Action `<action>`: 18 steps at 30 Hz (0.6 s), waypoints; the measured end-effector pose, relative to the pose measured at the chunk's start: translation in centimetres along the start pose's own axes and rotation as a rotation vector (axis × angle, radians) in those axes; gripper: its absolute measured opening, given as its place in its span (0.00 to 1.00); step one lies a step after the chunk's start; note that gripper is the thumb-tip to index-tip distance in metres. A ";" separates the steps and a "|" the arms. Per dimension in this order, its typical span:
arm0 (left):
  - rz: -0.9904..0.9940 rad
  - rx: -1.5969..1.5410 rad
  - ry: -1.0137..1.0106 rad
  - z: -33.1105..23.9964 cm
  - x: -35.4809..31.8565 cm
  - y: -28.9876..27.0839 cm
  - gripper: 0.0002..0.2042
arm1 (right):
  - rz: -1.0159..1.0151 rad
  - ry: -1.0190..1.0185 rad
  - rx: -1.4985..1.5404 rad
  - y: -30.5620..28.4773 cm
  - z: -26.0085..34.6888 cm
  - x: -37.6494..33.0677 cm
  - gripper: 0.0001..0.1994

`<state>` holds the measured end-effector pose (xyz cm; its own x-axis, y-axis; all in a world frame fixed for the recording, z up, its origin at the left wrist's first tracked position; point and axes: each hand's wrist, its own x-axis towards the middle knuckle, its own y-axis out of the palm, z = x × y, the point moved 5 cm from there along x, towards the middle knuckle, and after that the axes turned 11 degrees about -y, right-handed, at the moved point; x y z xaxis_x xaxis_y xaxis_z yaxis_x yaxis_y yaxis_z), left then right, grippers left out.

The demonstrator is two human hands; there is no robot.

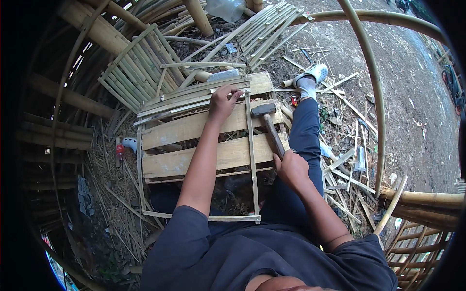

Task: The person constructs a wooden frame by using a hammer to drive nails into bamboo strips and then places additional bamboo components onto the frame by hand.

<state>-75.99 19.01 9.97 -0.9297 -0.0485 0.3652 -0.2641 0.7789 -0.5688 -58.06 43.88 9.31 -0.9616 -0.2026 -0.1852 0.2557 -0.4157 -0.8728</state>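
My right hand [292,168] is wrapped round the wooden handle of a hammer [274,134]. Its metal head points away from me, just right of a thin bamboo frame [252,155]. That frame lies over a low bench of pale wooden planks [182,163], its near side reaching my lap. At the frame's far right corner, my left hand [224,102] has thumb and finger pinched together close above the strips. Whatever sits in that pinch is too small to make out. Several narrow bamboo strips [187,105] run side by side along the far edge, under my left hand.
Beyond the bench lean a slatted bamboo panel [141,68] and another slatted piece [272,31]. A curved bamboo pole [371,82] rises at the right. Cut slivers [342,162] litter the ground beside my leg. A red-labelled bottle [119,149] stands at the left.
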 end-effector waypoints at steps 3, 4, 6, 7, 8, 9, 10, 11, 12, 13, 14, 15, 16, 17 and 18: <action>0.003 -0.044 0.085 0.1 0.3 0.6 0.05 | -0.003 -0.018 0.009 0.0 0.0 0.1 0.24; 0.004 -0.042 0.084 0.4 0.3 0.6 0.05 | -0.002 -0.018 0.011 0.0 0.1 0.1 0.24; -0.007 -0.029 0.099 0.5 0.2 0.8 0.05 | -0.011 -0.027 0.018 -0.1 0.1 0.1 0.24; -0.002 -0.032 0.098 0.4 0.2 0.9 0.05 | -0.010 -0.021 0.018 0.0 -0.1 0.1 0.24; -0.003 -0.040 0.078 0.3 0.2 1.1 0.05 | -0.013 -0.021 0.015 0.0 -0.2 0.1 0.24; -0.006 -0.046 0.057 0.2 0.1 1.1 0.05 | -0.015 -0.024 0.015 0.0 -0.2 0.2 0.24; -0.004 -0.046 0.056 0.1 0.2 1.2 0.05 | -0.014 -0.022 0.015 0.1 -0.3 0.2 0.24; -0.009 -0.021 0.093 -0.3 0.2 1.3 0.05 | -0.022 -0.020 0.015 0.1 -0.4 0.2 0.24; -0.017 0.008 0.130 -0.3 0.2 1.3 0.05 | -0.030 -0.023 0.016 0.0 -0.3 0.2 0.24; -0.017 0.010 0.130 0.0 0.2 1.3 0.05 | -0.029 -0.024 0.017 0.1 -0.2 0.2 0.24; -0.028 0.025 0.163 0.0 0.3 1.2 0.05 | -0.025 -0.029 0.020 0.1 -0.1 0.2 0.24; -0.038 0.037 0.197 0.0 0.3 1.2 0.05 | -0.022 -0.031 0.022 0.1 -0.1 0.2 0.24; -0.037 0.036 0.197 0.1 0.3 1.2 0.05 | -0.023 -0.029 0.021 0.0 -0.1 0.2 0.24; -0.022 0.021 0.185 0.3 0.2 1.3 0.06 | -0.012 -0.026 0.026 -0.1 0.0 0.2 0.24; -0.008 0.007 0.172 0.4 0.2 1.3 0.07 | -0.002 -0.024 0.031 -0.1 0.0 0.2 0.24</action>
<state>-76.61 19.78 9.01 -0.8701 0.0538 0.4899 -0.2734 0.7744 -0.5706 -58.31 43.85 9.40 -0.9594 -0.2228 -0.1727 0.2575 -0.4435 -0.8585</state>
